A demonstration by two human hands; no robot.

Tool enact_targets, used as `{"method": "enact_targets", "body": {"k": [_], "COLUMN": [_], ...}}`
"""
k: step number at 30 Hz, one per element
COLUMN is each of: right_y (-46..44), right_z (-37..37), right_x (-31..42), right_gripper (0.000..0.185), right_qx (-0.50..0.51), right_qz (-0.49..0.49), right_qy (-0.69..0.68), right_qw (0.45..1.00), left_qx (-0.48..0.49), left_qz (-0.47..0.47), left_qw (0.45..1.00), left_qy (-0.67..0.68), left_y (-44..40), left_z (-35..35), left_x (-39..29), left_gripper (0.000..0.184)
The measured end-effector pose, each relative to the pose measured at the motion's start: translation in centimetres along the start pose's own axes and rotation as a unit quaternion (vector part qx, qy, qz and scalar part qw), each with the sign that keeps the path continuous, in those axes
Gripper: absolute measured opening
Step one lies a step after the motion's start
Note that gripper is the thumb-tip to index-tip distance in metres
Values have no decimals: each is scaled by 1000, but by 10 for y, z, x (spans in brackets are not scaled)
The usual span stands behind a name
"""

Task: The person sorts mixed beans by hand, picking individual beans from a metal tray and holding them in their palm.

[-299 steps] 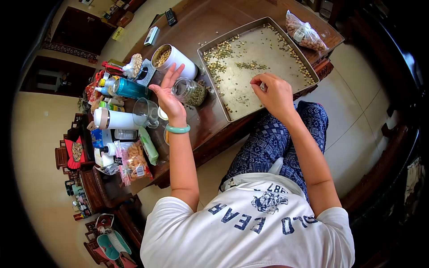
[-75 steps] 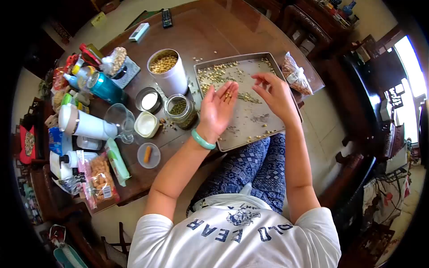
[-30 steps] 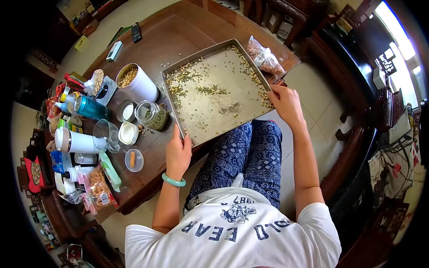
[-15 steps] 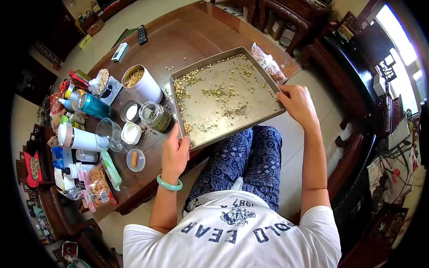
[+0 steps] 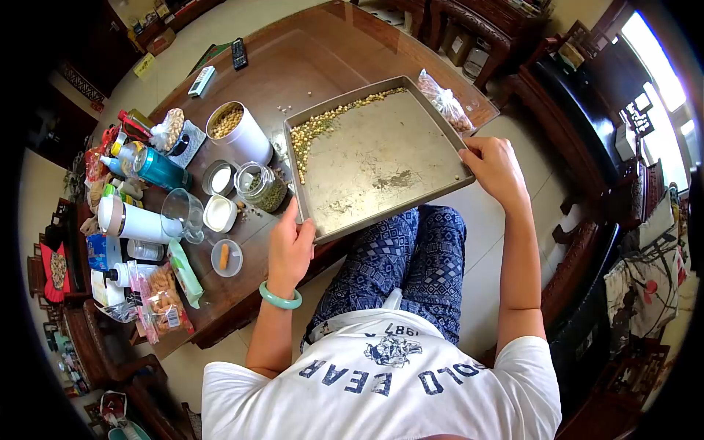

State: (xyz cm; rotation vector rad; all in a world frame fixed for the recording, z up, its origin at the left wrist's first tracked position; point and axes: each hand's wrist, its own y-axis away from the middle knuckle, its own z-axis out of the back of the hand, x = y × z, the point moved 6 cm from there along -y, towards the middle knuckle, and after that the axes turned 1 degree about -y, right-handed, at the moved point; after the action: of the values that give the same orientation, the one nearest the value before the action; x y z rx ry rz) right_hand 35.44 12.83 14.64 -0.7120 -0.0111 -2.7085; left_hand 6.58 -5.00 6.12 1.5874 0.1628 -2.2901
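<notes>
A rectangular metal tray (image 5: pixel 381 158) is gripped by both hands. My left hand (image 5: pixel 290 249), with a green bangle at the wrist, holds its near left corner. At the near right corner, my right hand (image 5: pixel 495 169) pinches the rim. Mixed beans (image 5: pixel 315 130) lie in a band along the far and left edges, and one bean rests near the right corner. Left of the tray are a glass jar of green beans (image 5: pixel 265 192) and a white canister of yellowish beans (image 5: pixel 246 139).
On the wooden table (image 5: pixel 315 51) stand a white tub (image 5: pixel 219 213), a small round dish (image 5: pixel 226 258), a white tumbler (image 5: pixel 136 220), a blue bottle (image 5: pixel 163 170) and snack packs (image 5: pixel 163 301). A bag of nuts (image 5: pixel 447 103) lies beyond the tray.
Both hands went from above the tray to gripping its corners. The beans, scattered over the tray before, have slid together along its far and left edges.
</notes>
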Motion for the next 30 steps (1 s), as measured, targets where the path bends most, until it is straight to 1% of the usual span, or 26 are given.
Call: {"method": "enact_targets", "body": {"k": [8,13,15,17,21,22,25,26,28,30], "right_y": [3,1,1,0,-1,-1,-2,-1,1,2], "right_z": [-14,-41,-46,-50,-56,-57,-66,-68,-67,-67], "right_x": [-9,-31,-36,-40,-47,-48,-56,-56,-56,-54], "right_gripper": [19,20,20,20,20,20,19,19,22,25], "right_qx": [8,-3,-5,-6,-29,-39,-33,-31,-62,-51], "right_qz": [-2,10,3,-4,8,15,16,17,21,6], "right_qy": [12,0,-4,-8,-12,-16,-13,-14,-43,-35], "right_qw": [1000,1000,1000,1000,999,999,999,999,997,998], "left_qx": [-8,-33,-23,-31,-36,-42,-43,-40,-38,-35], "left_qz": [-1,-22,-4,-16,-8,-28,-38,-27,-24,-23], "left_qw": [999,991,993,993,992,991,991,991,991,991], "left_qy": [-44,-127,-120,-112,-120,-125,-118,-124,-126,-127], "left_y": [0,1,3,3,3,3,3,3,4,5], "left_z": [-4,-11,-16,-22,-31,-33,-37,-38,-37,-38], "left_x": [-1,6,7,12,24,28,34,34,36,36], "left_gripper": [54,54,55,57,58,59,60,61,60,60]}}
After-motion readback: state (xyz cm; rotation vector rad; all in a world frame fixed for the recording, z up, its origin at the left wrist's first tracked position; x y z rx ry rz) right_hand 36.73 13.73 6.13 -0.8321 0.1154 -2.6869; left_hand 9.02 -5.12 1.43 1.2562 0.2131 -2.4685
